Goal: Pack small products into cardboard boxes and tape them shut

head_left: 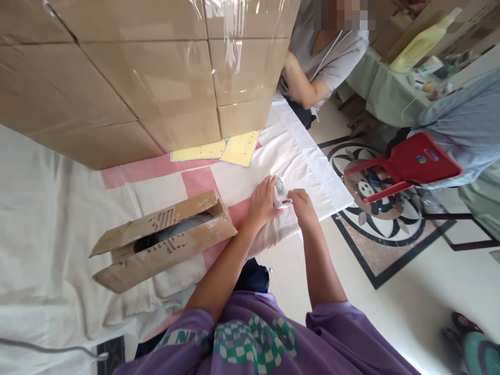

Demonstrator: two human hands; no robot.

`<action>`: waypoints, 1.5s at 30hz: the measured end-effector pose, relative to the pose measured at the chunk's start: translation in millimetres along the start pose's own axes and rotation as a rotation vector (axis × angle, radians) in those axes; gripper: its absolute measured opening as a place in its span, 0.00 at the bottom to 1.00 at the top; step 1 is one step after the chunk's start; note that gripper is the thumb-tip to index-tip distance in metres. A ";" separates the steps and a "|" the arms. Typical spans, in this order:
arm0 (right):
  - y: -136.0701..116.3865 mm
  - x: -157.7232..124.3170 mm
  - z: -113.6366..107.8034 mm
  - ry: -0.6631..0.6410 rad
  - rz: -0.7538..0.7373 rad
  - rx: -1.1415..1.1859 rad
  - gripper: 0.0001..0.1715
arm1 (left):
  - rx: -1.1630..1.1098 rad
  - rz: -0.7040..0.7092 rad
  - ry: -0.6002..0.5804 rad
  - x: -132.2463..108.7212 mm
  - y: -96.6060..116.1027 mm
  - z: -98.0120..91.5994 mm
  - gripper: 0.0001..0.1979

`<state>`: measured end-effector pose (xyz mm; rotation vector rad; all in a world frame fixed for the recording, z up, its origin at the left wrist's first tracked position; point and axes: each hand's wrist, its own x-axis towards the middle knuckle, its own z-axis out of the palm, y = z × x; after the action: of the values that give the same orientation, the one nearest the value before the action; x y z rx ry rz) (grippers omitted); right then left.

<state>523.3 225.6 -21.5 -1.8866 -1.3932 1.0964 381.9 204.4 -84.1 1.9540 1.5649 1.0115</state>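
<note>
At the near right corner of the cloth-covered table, my left hand (264, 200) is wrapped around a small white plastic object (279, 191). That object has a greyish, see-through-looking part on top and a small dark, shiny bit at its near edge; its exact kind is unclear. My right hand (301, 202) is closed in a pinch right beside that near edge. Whatever lies between its fingertips is too small to make out. Beyond my hands, two yellow scalloped-edge sheets (241, 148) with small marks lie against the stacked boxes.
Large taped cardboard boxes (152, 78) form a wall along the table's far side. An open, worn narrow carton (164, 239) with dark and grey contents lies left of my arms. One person sits beyond the corner, another on a red chair (422, 159) at right.
</note>
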 end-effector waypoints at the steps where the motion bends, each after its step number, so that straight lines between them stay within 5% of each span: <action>1: 1.5 -2.6 -1.3 0.027 -0.016 0.001 0.16 | -0.002 -0.008 0.004 0.1 -0.2 0.9 0.58; 12: 28.9 -34.2 -9.7 -0.012 -0.012 0.054 0.15 | 0.031 0.037 0.082 -0.4 0.9 2.9 0.55; 25: 54.0 -27.0 0.7 -0.089 -0.090 0.121 0.19 | 0.044 0.015 0.068 0.7 2.6 1.4 0.50; 36: 54.6 -44.7 8.5 0.096 -0.223 0.102 0.13 | 0.019 0.046 0.120 0.9 3.8 0.5 0.52; 40: 37.5 -83.2 2.3 0.099 -0.332 0.201 0.11 | -0.050 0.061 0.114 -19.8 30.1 -22.7 0.36; 43: 22.4 -123.0 4.3 0.010 -0.475 0.232 0.10 | -0.231 0.116 0.041 -55.1 57.5 -57.3 0.12; 45: 12.7 -148.7 7.3 -0.053 -0.564 0.217 0.09 | -0.275 0.184 0.016 -81.4 71.1 -83.1 0.08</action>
<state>503.9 80.4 7.5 -1.2093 -1.6242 0.9624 356.2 99.0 -1.6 1.9230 1.1963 1.2465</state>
